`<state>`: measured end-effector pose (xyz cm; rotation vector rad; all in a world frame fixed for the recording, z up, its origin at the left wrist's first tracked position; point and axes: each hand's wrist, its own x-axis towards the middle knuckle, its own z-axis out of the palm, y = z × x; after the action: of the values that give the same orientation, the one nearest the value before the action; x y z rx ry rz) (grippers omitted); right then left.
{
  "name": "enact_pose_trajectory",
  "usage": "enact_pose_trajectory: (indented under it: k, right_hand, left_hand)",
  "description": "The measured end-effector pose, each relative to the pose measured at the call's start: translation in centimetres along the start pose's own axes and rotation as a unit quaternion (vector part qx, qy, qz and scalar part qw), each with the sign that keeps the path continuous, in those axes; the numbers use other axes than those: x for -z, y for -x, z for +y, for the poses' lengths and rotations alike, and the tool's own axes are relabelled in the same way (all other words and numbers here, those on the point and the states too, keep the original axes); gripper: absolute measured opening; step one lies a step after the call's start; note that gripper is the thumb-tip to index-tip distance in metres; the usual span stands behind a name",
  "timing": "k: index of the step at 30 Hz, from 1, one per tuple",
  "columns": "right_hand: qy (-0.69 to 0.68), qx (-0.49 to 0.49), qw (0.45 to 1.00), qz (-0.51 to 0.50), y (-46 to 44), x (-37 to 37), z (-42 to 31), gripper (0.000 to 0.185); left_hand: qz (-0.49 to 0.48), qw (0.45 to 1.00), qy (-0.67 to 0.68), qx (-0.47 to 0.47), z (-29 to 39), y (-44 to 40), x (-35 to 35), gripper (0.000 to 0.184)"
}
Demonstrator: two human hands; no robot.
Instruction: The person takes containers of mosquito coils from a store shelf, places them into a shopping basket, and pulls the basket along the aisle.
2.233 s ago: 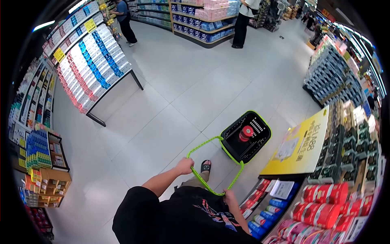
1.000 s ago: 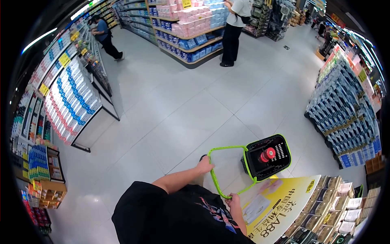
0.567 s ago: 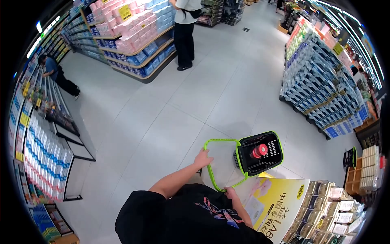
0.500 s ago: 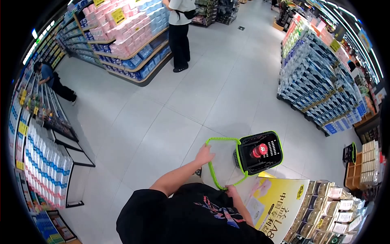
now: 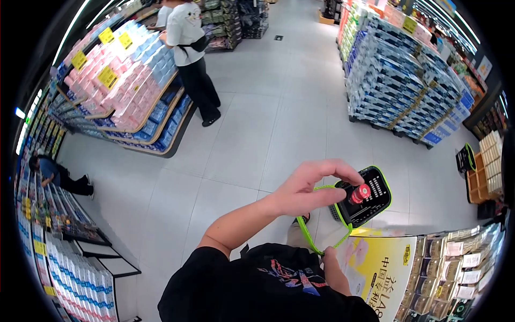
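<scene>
My left hand (image 5: 314, 188) is raised in front of the basket, its thumb and fingers apart and nothing between them. Behind it, part of the green handle (image 5: 308, 234) is hidden. Low at the handle's near corner, my right hand (image 5: 331, 256) is closed on the green bar. The handle joins a black basket (image 5: 380, 203) with a bright green rim, standing on the floor. Inside the basket lies a red-lidded container (image 5: 360, 194), partly overlapped by my left fingertips.
A yellow sign (image 5: 378, 268) and packaged goods (image 5: 445, 268) stand at the lower right. Stacked blue cartons (image 5: 397, 75) are at the upper right. A shelf of pink packs (image 5: 115, 86) is at the upper left, with a person (image 5: 188, 59) beside it. Another person (image 5: 59, 174) leans at the far left.
My left hand has let go of the handle and risen toward the basket, opening. My right hand stays on the handle. The view has turned, so the shelves and people shift left.
</scene>
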<state>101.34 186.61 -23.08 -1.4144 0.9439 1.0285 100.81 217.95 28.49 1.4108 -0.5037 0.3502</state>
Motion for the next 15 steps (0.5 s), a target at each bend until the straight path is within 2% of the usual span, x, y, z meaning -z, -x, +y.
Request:
enact_pose_trajectory:
  k: [3, 5, 7, 15]
  right_hand:
    - [-0.022, 0.008, 1.000, 0.000, -1.6, -0.5, -2.8, 0.019]
    - [-0.033, 0.011, 0.999, -0.002, -2.5, -0.7, -4.8, 0.018]
    - [-0.042, 0.010, 0.999, -0.005, -3.5, -0.7, -6.8, 0.018]
    - [-0.067, 0.016, 0.998, -0.012, -7.4, -0.4, -15.7, 0.017]
  left_hand:
    - [-0.085, 0.989, 0.039, -0.116, 2.7, -4.8, -0.6, 0.036]
    - [-0.131, 0.959, 0.118, -0.222, 2.6, -8.6, -1.4, 0.036]
    - [-0.114, 0.943, 0.146, -0.275, 3.0, -12.6, -3.3, 0.028]
    - [-0.141, 0.919, 0.243, -0.276, -3.2, -23.9, -5.2, 0.028]
